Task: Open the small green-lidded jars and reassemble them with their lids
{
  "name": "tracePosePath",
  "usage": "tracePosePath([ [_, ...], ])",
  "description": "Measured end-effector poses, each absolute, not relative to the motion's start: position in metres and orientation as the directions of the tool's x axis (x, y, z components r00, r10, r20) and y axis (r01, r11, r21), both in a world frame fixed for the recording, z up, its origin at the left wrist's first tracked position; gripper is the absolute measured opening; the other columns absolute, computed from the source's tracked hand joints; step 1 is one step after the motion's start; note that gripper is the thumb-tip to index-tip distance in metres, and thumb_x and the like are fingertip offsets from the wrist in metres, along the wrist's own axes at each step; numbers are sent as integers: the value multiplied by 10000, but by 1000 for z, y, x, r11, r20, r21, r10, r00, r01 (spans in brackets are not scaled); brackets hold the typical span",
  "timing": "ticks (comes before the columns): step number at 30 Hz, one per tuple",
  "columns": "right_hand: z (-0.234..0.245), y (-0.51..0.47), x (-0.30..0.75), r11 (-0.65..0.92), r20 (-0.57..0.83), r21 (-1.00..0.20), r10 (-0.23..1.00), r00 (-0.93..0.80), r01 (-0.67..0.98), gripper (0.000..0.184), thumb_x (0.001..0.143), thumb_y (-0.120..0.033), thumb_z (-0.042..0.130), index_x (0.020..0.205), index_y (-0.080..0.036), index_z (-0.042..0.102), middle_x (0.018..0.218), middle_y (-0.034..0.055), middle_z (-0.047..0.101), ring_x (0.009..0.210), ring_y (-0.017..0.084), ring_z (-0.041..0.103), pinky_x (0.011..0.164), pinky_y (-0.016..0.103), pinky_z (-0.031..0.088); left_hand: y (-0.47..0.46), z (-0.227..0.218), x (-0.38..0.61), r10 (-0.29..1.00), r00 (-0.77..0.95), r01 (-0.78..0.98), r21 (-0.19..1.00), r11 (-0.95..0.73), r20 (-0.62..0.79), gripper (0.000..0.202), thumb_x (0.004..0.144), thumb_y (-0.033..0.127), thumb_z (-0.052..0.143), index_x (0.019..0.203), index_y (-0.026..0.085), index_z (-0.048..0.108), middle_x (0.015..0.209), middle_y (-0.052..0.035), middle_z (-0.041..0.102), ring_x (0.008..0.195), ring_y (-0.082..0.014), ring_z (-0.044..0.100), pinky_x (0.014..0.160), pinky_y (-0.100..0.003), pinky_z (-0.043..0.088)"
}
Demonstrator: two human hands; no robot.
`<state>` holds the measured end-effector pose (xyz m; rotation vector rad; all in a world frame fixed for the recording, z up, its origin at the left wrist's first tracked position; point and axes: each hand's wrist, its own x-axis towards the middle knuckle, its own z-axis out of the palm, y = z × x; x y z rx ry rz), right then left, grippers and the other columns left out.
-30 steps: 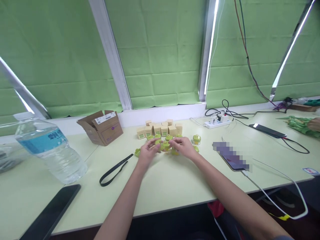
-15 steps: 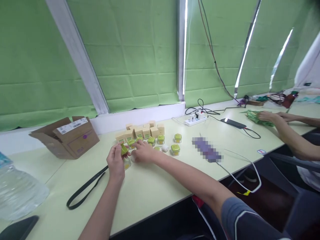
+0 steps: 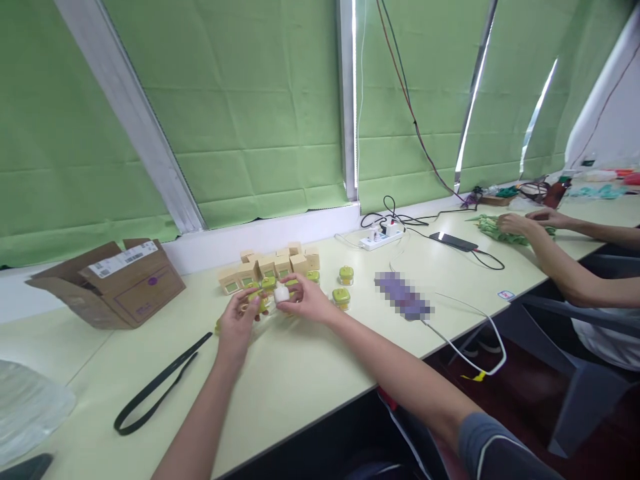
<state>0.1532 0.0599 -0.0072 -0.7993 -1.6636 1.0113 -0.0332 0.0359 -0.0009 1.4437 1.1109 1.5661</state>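
Observation:
My left hand [image 3: 237,321] is closed around a small green-lidded jar [image 3: 257,303], its fingers covering much of it. Just to the right, a small rounded white piece [image 3: 281,293] is pinched between the thumb and fingers of my right hand [image 3: 309,300]. The two pieces are close together above the table. Behind my hands stand more small jars with green lids, partly hidden. Two of them, a rear jar [image 3: 346,275] and a nearer jar [image 3: 341,297], stand to the right of my right hand.
Several small cardboard boxes [image 3: 269,268] stand behind the jars. An open carton [image 3: 120,287] and black strap [image 3: 155,393] lie left. To the right are a power strip [image 3: 381,239], a blurred-out phone-like object [image 3: 404,295], and a co-worker's hands [image 3: 515,225] on green material.
My right hand has lifted the white piece and drawn it back toward me. The left hand now holds the jar lower and nearer to it. The view has shifted slightly right.

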Motion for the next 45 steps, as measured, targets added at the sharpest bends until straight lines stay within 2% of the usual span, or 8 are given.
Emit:
tracePosePath([
  [3,-12,57,153,381,395,-918,865,-311,-106,480,733,-283,775,1165,-221,576,1015,41,697,735,123,661,658,241,535,40,-10,-31,943,-3,62,941,-333,334,545,708,505,780,1137,206,628,1087,-76,671,916,-192,647,785,-302,519],
  [7,-10,55,153,321,370,-927,861,-348,-192,372,791,-354,718,1111,-201,603,912,27,683,713,130,659,671,267,552,45,-19,-33,956,45,36,956,-293,291,561,712,485,786,1177,222,616,1061,-65,653,971,-207,638,893,-369,513],
  [13,-8,53,158,463,444,-886,859,-255,19,323,765,-330,736,1046,-202,641,1069,37,683,734,111,625,641,228,516,40,-15,-31,969,76,92,966,-240,233,534,753,515,742,1186,223,633,1166,-96,650,1004,-223,623,815,-356,534],
  [17,-7,51,159,478,465,-878,851,-246,-5,319,786,-351,717,1056,-205,628,1119,49,692,755,118,639,650,235,515,37,-12,-29,972,81,107,968,-229,221,570,739,521,754,1201,213,625,1159,-107,679,994,-222,638,791,-337,530],
  [23,-7,52,160,411,421,-907,865,-273,-96,337,809,-405,712,1058,-204,607,942,50,744,799,165,688,702,276,525,39,-15,-29,972,95,57,974,-221,215,632,717,514,778,1227,184,603,1125,-128,701,985,-237,661,846,-384,531],
  [28,-8,55,160,386,415,-909,866,-278,-157,370,793,-447,724,1042,-186,639,986,74,747,884,195,708,805,331,554,39,-16,-31,971,90,58,972,-226,221,660,690,524,796,1225,179,624,1090,-134,711,983,-249,667,882,-409,527],
  [34,-7,54,161,437,436,-898,872,-221,-43,354,751,-403,769,1000,-171,672,983,77,743,878,191,701,821,344,558,40,-18,-31,971,92,69,972,-226,219,612,717,511,782,1226,206,630,1122,-111,701,961,-228,672,894,-398,517],
  [45,-15,56,162,479,442,-876,840,-315,47,346,775,-415,747,1017,-172,698,921,66,747,823,192,714,767,338,581,32,-12,-23,975,43,77,972,-221,218,632,685,500,801,1199,163,657,1143,-137,705,1035,-271,678,983,-450,495],
])
